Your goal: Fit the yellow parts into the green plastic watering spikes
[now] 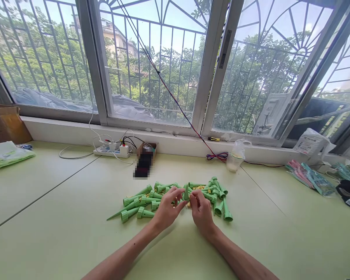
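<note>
A heap of green cone-shaped plastic spikes (pixel 147 201) lies on the pale green table (pixel 61 217), with small yellow parts (pixel 198 188) mixed in near the middle. My left hand (pixel 167 210) pinches one upright green spike (pixel 186 193) at the front of the heap. My right hand (pixel 201 210) is closed beside it, fingertips meeting the same spike's base; what it pinches is too small to name.
A power strip (pixel 112 151) with plugs and cables sits under the window sill. A small box (pixel 147 149), a clear bag (pixel 235 155), packets (pixel 309 177) at the right, a cardboard box (pixel 6 122) and a green bag (pixel 6 153) at the left.
</note>
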The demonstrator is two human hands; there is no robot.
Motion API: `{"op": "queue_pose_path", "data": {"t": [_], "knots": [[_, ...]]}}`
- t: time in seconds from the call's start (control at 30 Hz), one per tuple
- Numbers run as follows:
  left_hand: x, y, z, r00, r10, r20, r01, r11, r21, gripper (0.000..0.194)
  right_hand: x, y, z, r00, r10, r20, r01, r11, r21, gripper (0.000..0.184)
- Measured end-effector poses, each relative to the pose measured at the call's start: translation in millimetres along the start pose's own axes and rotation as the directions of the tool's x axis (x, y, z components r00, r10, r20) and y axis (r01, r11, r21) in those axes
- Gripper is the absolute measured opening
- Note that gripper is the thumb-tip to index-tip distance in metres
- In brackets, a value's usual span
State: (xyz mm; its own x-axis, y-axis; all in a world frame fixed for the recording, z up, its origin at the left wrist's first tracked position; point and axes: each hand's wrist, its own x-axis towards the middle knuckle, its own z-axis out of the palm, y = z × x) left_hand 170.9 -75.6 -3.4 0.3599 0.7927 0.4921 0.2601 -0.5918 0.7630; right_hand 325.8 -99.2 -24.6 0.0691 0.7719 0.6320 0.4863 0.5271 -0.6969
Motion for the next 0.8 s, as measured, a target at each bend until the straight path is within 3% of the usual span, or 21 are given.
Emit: {"op": "queue_pose_path", "data": {"t": [0.27, 0.57, 0.8], "knots": [[0.5, -2.1, 2.4, 1.0, 0.008, -0.013, -0.008, 1.0, -0.005, 0.017, -0.6, -0.1, -0.4, 1.0, -0.009, 0.013, 0.009, 1.0, -0.011, 0.024], [0.8, 1.2, 2.3, 0.998, -0.059, -0.018, 0.057, 0.994, -0.098, 0.03, 0.2, 1.0, -2.0, 1.0, -0.024, 0.02, 0.025, 0.999, -0.031, 0.024], [4.7, 8.8, -3.4, 0.987, -0.16, 0.034, 0.163, 0.943, -0.29, 0.034, 1.4, -0.6, -3.4, 0.998, -0.049, 0.032, 0.05, 0.998, -0.042, 0.021]]}}
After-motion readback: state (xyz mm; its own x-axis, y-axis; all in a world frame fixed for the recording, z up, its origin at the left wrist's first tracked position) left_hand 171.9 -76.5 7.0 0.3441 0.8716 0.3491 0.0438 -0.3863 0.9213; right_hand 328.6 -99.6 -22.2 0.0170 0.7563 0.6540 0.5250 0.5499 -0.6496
